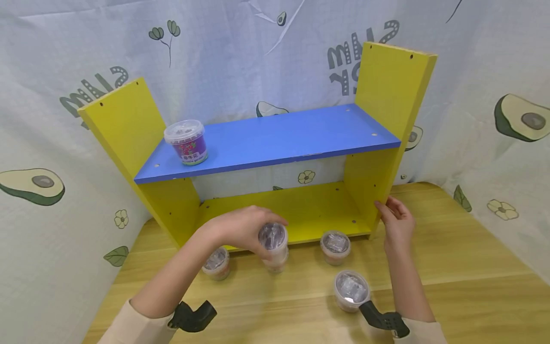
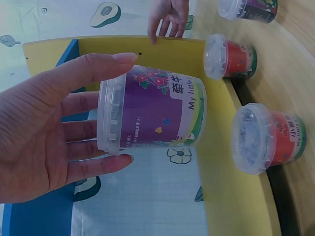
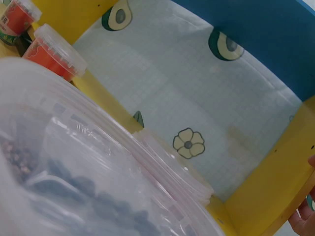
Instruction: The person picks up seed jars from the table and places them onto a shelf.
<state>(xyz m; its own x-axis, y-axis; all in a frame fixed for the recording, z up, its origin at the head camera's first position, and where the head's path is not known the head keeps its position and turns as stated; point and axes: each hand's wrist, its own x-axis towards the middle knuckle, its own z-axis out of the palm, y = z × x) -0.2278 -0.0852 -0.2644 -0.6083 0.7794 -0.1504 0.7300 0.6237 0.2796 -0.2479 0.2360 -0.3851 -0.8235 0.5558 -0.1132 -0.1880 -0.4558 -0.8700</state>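
Note:
My left hand (image 1: 245,229) grips a lidded plastic tub (image 2: 162,110) near its clear lid, thumb on one side and fingers on the other. This tub has a purple label with flowers, and in the head view it overlaps a red-labelled tub (image 2: 285,137) on the table. At the right end of the yellow-and-blue shelf (image 1: 275,138), my right hand (image 1: 398,224) holds the edge of the yellow side panel (image 1: 382,157), thumb on its front edge. Another purple-labelled tub (image 1: 189,145) stands upright on the blue board's left end.
On the table before the shelf stand more lidded tubs: one at the left (image 1: 216,263), a red-labelled tub (image 1: 335,247) near the right panel, and a dark-labelled tub (image 1: 351,290) closer to me. Patterned cloth (image 1: 266,57) hangs behind the shelf.

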